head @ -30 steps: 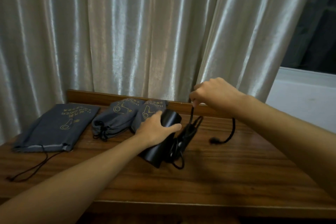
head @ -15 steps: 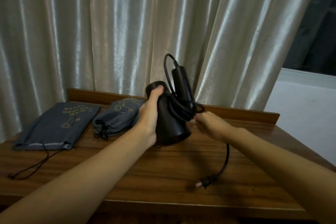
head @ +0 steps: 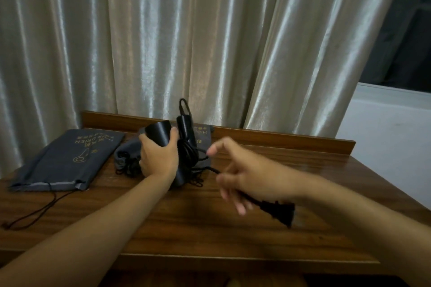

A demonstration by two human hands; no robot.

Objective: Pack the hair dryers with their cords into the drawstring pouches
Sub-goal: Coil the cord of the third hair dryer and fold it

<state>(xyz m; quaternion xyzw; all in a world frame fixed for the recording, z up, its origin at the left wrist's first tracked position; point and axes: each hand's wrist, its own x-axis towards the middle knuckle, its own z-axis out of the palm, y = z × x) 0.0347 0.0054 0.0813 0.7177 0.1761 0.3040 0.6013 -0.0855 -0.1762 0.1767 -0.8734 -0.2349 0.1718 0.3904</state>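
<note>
Left hand (head: 158,158) at frame centre, clenched around dryer (head: 163,137) barrel, holding it upright just above table (head: 210,228). Right hand (head: 247,177) lower right of centre, blurred; fingers mostly spread, cord (head: 214,171) running under palm, so actual grip impossible to tell.

Largest to smallest otherwise: pale curtain (head: 186,42) filling upper frame; wooden table across lower half; flat grey pouch (head: 70,158) at left, drawstring trailing toward lower left edge; bunched pouch (head: 127,154) just behind left hand; another pouch (head: 203,140) partly hidden behind dryer, fullness impossible to judge. Folded handle rising behind barrel, cord wrapped in several loops around it, one loop sticking up at top. Tail of cord leading right to plug (head: 283,213), hanging below right wrist, blurred.

Likely step: winding last stretch of cord before bagging. Risks from here: loose loops slipping off handle if tension drops, undoing the wrap; swinging plug knocking table or catching pouch drawstrings close by; bulky, uneven wrap jamming at a narrow pouch mouth.
</note>
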